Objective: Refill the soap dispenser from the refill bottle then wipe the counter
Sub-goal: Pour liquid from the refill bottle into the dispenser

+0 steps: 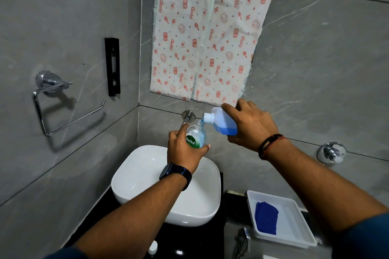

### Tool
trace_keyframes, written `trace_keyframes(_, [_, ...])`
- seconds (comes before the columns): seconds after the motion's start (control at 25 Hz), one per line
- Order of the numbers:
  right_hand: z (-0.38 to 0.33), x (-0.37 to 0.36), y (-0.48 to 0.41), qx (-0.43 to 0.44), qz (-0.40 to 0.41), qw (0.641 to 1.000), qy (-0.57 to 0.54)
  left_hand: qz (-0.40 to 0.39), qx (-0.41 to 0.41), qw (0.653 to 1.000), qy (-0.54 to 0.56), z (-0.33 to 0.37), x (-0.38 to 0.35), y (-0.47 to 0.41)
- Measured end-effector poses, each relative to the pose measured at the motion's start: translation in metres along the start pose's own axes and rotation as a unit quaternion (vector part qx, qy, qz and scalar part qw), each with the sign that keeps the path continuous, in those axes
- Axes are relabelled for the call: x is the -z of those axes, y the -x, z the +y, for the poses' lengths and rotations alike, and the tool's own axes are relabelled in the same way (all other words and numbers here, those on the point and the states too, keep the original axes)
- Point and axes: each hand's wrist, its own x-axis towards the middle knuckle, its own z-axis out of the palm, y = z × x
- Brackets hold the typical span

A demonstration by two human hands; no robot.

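We hold both bottles up over the back of the white basin (139, 174), in front of the wall tap (188, 115). Our left hand (183, 153) grips the soap dispenser (195, 136) from below, fingers and thumb curled round its clear body, the green label facing us. The dispenser leans a little to the right and its neck is open, with no pump on it.

Our right hand (250, 128) wraps round the base of the refill bottle (221, 122) and holds it tipped on its side, mouth pointing left and slightly down. The mouth sits just above the dispenser's neck, and blue liquid shows at the lip there. More blue liquid pools along the low side of the bottle. Whether the two necks touch, we cannot tell.

A dark watch (175, 173) sits on the left wrist and thread bands (270, 145) on the right.

The basin stands on a black counter (197, 242). To its right lies a white tray (294, 227) with a folded blue cloth (266, 217) inside, untouched. A small white cap (153, 247) stands at the counter's near edge. On the grey wall hang a patterned sheet (206, 33) — red prints on white — and, to the left, a chrome towel ring (63, 109).
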Motion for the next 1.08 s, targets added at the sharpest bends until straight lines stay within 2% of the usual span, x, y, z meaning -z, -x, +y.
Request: trace_keyframes(1.08, [0.0002, 0.0006, 0.0016, 0.0, 0.001, 1.0, 0.001, -0.004, 0.005, 1.0, -0.005, 0.0021, 0.0006, 0.0016])
